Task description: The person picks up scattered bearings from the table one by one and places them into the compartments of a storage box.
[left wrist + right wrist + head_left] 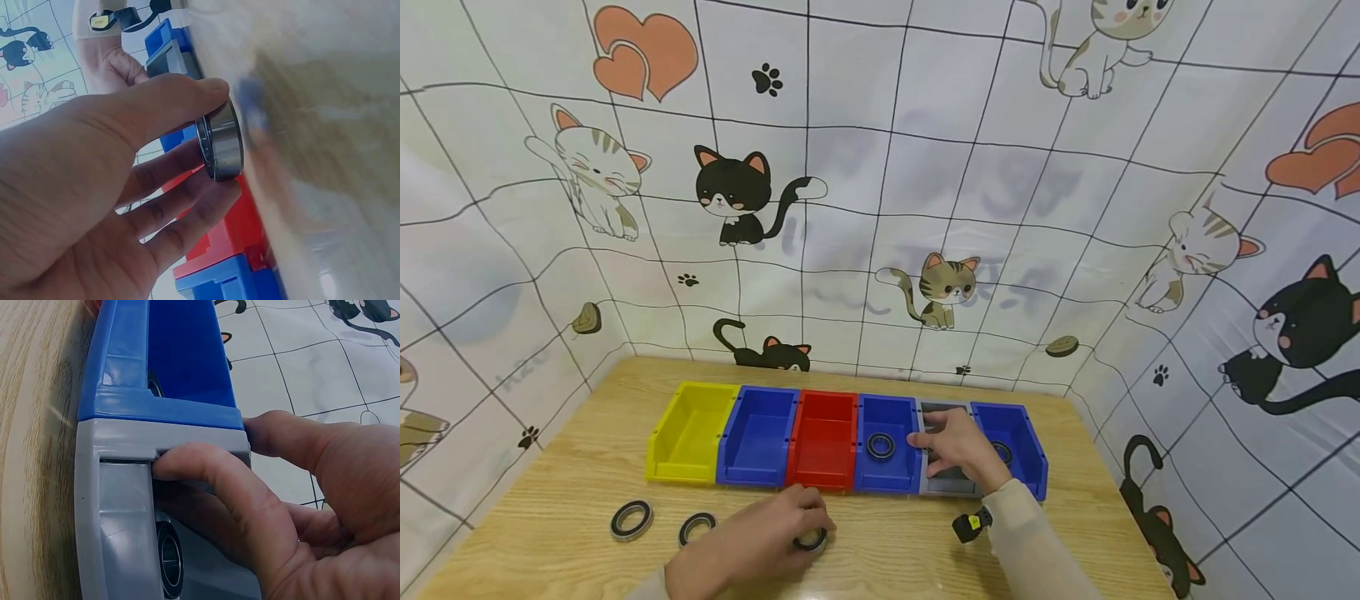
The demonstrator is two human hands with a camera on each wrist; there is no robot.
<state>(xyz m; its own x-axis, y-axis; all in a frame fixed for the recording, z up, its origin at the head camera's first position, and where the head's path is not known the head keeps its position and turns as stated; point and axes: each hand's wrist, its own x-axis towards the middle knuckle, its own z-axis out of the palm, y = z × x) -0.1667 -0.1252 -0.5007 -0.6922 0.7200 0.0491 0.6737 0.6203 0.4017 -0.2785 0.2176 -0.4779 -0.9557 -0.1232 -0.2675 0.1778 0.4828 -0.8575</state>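
Hands are working apart. The left hand [760, 529] is pinching a round steel bearing with a black face [226, 144], thumb and fingers pressing its outer rim, and is holding it on edge near the pale wood-grain surface [910, 533]. The right hand [958, 450] is reaching into a grey plastic open-fronted bin [125, 519], its fingers parted and loosely bent about the left wall, with no bearing visible in their hold; a black-and-silver bearing [170, 559] is lying behind that bin's front lip. Good handling probably calls for gripping the held bearing by its rim alone, and for lifting the right fingers straight up so they are not dragging the wall. Outward, blue plastic bins [891, 417] on both sides of the grey one are each holding a bearing [881, 458]; red [825, 437], blue [760, 433] and yellow [692, 433] bins are continuing the row leftward. Two loose bearings [628, 534] are lying beyond the left hand, one partly hidden by it, so the left forearm should be clearing them.
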